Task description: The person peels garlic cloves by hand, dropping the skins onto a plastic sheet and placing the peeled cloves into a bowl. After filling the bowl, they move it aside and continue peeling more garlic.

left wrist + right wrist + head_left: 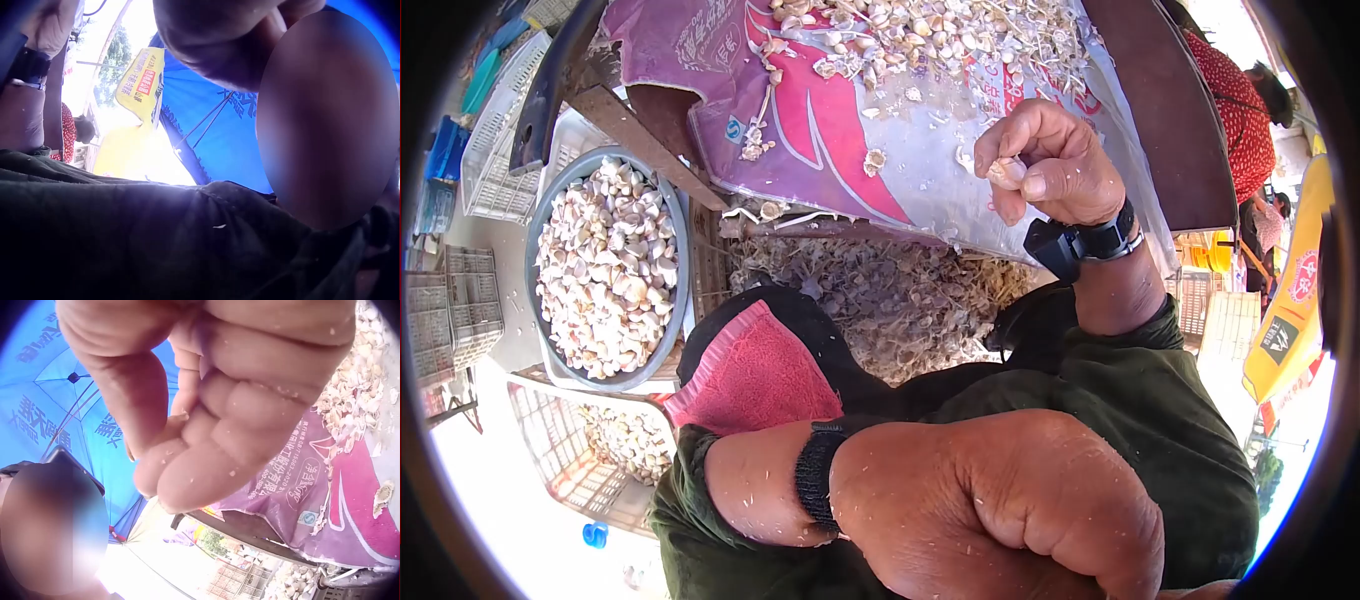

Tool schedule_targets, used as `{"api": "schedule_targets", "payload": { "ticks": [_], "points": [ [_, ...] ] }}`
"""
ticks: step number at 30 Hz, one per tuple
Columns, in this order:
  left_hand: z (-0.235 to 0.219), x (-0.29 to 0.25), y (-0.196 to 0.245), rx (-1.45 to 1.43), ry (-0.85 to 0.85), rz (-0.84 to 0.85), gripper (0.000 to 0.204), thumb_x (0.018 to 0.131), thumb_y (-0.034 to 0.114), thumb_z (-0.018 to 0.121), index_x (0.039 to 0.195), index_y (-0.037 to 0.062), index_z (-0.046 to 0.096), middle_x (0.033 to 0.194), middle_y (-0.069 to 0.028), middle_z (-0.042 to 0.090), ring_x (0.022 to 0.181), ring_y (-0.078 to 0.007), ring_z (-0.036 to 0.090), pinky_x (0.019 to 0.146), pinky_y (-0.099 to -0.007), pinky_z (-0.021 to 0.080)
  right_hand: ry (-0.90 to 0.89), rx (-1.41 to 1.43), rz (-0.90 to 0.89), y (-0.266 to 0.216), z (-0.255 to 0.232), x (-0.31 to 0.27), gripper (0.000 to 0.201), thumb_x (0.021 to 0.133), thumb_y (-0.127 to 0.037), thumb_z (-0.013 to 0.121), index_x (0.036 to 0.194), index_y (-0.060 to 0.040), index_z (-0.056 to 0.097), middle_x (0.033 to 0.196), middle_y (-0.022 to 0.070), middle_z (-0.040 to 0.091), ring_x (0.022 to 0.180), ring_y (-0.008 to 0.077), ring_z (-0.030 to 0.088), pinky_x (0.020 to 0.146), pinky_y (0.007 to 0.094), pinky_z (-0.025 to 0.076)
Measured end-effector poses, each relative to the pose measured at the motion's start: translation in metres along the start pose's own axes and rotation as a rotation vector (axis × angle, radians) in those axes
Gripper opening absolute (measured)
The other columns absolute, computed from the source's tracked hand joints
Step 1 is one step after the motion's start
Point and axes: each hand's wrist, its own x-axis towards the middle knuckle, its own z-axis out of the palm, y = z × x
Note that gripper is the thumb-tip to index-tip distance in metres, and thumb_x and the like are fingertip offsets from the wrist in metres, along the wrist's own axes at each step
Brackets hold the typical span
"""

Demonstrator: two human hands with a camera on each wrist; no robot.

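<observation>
- Broadly, the tabletop point(1165, 120) takes up the far side, with a purple sack point(660, 60) spread across it and a garlic heap point(920, 35) towards its far edge.
- Papery husks point(880, 300) lie beneath the near edge, which seems a sensible spot to let scraps drop.
- At near left, a crate point(550, 430) stands just beside the grey basin point(683, 270), which is full of loose cloves point(605, 270); keeping scraps out of both would be tidy work.
- Close on the near side, the left hand point(1000, 490) has its fingertips out of sight, so whether they are apart, together or holding something cannot be told.
- Over the sack's near right part, the right hand point(1060, 170) has thumb and fingers pinched together on one piece.
- That garlic clove point(1006, 173) sits between the fingertips; a light, steady pinch should avoid bruising it.
</observation>
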Motion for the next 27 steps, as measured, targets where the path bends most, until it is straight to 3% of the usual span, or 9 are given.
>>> {"api": "schedule_targets", "payload": {
  "ticks": [1,5,7,9,14,18,22,26,27],
  "points": [
    [0.002,0.000,-0.005,-0.189,0.026,0.033,0.014,0.091,0.000,0.060,0.101,-0.0098,0.064,0.091,-0.0177,0.067,0.080,-0.0256,0.068,0.069,-0.0308,0.053,0.017,-0.007,0.015,0.001,0.003,-0.001,0.024,0.082,-0.002,0.069,0.104,0.0013,0.059,0.103,0.0203,0.065,0.068,0.0219,0.066,0.062,0.0334,0.053],
    [-0.006,0.003,-0.003,-0.119,-0.006,0.128,0.017,0.090,0.001,0.062,0.103,-0.0105,0.063,0.090,-0.0180,0.066,0.079,-0.0284,0.067,0.066,-0.0314,0.053,0.100,-0.044,0.091,0.001,0.010,-0.007,0.026,0.080,-0.003,0.073,0.101,0.0027,0.060,0.099,0.0194,0.066,0.067,0.0206,0.066,0.063,0.0335,0.053],
    [-0.015,0.001,0.036,0.348,0.188,-0.167,0.029,0.095,0.016,0.055,0.108,-0.0098,0.060,0.089,-0.0199,0.067,0.070,-0.0248,0.064,0.058,-0.0355,0.050,0.100,-0.037,0.047,-0.008,0.009,-0.005,0.023,0.080,-0.002,0.072,0.100,0.0030,0.060,0.099,0.0192,0.066,0.068,0.0203,0.066,0.062,0.0324,0.054],
    [-0.038,-0.017,0.041,0.254,0.596,-0.260,0.026,0.094,0.017,0.052,0.108,-0.0038,0.060,0.093,-0.0182,0.066,0.074,-0.0250,0.065,0.055,-0.0349,0.048,0.125,-0.004,-0.025,-0.020,0.008,-0.008,0.021,0.081,0.000,0.070,0.100,0.0035,0.060,0.100,0.0191,0.066,0.069,0.0209,0.067,0.062,0.0303,0.054],
    [-0.083,-0.019,0.039,0.069,1.201,-0.053,0.028,0.094,0.024,0.049,0.103,0.0000,0.061,0.102,-0.0138,0.066,0.079,-0.0219,0.065,0.050,-0.0282,0.043,0.025,-0.137,0.024,-0.029,0.038,0.011,0.019,0.089,0.001,0.064,0.107,0.0037,0.062,0.094,0.0136,0.068,0.070,0.0153,0.067,0.059,0.0267,0.053],
    [-0.099,-0.028,0.046,0.136,1.314,-0.132,0.029,0.094,0.025,0.050,0.102,-0.0002,0.062,0.099,-0.0121,0.066,0.077,-0.0192,0.063,0.046,-0.0254,0.039,0.191,-0.507,0.125,-0.019,-0.014,0.043,0.015,0.092,-0.009,0.064,0.103,0.0013,0.065,0.079,0.0076,0.068,0.065,0.0121,0.065,0.056,0.0240,0.051],
    [-0.111,-0.033,0.052,0.198,1.231,-0.206,0.018,0.091,0.013,0.055,0.101,-0.0012,0.060,0.086,-0.0097,0.062,0.065,-0.0155,0.058,0.044,-0.0220,0.035,0.499,-0.907,0.225,0.009,-0.112,0.099,0.022,0.095,-0.014,0.056,0.110,-0.0010,0.064,0.105,0.0075,0.067,0.079,0.0138,0.068,0.060,0.0257,0.053],
    [-0.115,-0.032,0.055,0.144,1.204,-0.293,0.017,0.089,0.010,0.057,0.101,-0.0012,0.059,0.083,-0.0090,0.062,0.058,-0.0143,0.057,0.042,-0.0215,0.034,0.537,-1.030,0.344,0.043,-0.190,0.143,0.026,0.091,-0.011,0.056,0.115,-0.0064,0.065,0.101,0.0063,0.068,0.091,0.0194,0.068,0.072,0.0332,0.055],
    [-0.117,-0.032,0.056,0.145,1.210,-0.292,0.017,0.089,0.010,0.057,0.101,-0.0012,0.059,0.083,-0.0090,0.062,0.058,-0.0143,0.057,0.042,-0.0215,0.034,0.386,-1.308,0.290,0.050,-0.208,0.149,0.028,0.089,-0.012,0.058,0.116,-0.0072,0.065,0.104,0.0049,0.068,0.094,0.0200,0.067,0.074,0.0336,0.054]
  ]
}}
